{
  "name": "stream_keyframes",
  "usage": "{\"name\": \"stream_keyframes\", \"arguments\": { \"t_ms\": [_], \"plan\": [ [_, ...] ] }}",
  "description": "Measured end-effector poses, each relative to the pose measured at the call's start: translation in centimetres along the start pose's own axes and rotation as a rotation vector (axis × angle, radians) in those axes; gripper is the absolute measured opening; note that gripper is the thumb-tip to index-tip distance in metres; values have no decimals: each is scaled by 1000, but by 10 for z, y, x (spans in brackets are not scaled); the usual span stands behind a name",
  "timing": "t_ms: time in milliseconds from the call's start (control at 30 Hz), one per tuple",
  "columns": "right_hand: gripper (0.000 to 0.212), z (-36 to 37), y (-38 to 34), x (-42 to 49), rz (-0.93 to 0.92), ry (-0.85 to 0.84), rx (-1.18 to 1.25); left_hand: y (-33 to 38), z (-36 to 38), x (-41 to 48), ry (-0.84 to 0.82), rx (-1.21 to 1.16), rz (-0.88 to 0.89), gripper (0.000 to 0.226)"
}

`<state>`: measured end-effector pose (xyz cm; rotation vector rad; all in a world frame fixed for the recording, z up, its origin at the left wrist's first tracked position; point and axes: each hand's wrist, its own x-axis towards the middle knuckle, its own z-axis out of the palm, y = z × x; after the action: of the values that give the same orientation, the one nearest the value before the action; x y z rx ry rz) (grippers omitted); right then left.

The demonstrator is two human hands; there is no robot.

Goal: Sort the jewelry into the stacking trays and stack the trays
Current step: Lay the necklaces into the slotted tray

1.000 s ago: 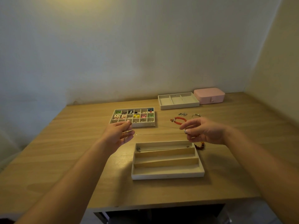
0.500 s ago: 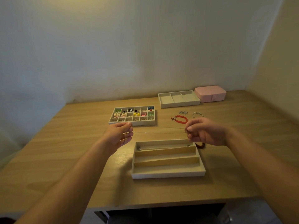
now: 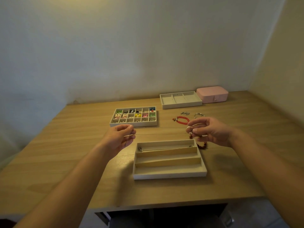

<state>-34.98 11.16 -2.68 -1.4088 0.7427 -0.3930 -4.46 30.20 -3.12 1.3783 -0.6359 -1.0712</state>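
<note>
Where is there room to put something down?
Bare wood: left of the earring tray, along the front edge before the near tray, and far right. Crowded: bracelets by the right hand, which holds a thin chain with the left hand.

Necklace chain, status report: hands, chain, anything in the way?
Left hand and right hand each pinch an end. Thin chain stretched between them, beyond the three-slot tray, not yet in. Far slot already holds a necklace.

Only one camera is in play, worn on my head. It looks forward and down across the tabletop (image 3: 65, 153) from close above its near edge, with a wide angle. The far wall (image 3: 148, 46) fills the upper half of the view.
</note>
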Motion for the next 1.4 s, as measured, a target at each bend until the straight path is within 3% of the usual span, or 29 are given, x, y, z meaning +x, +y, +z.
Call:
{"name": "stream_keyframes", "arguments": {
  "t_ms": [167,300,567,767,900,1067,1400],
  "plan": [
    [44,0,0,-1,-11,48,28,-1,0,-5,26,133,27,14],
    [32,-1,2,1,3,39,9,-4,1,-7,-6,330,24,21],
    [18,-3,7,-1,59,60,-132,0,-6,-10,-99,182,12,16],
    [14,1,8,-10,90,58,-172,-7,-2,-12,62,352,17,23],
    [14,9,9,-16,96,57,-380,-15,2,-12,94,555,109,4],
    [20,17,10,-18,122,45,-551,-20,7,-13,101,679,166,12],
    [8,33,17,-15,52,150,-918,-27,10,-16,105,1056,310,26]
  ]
}}
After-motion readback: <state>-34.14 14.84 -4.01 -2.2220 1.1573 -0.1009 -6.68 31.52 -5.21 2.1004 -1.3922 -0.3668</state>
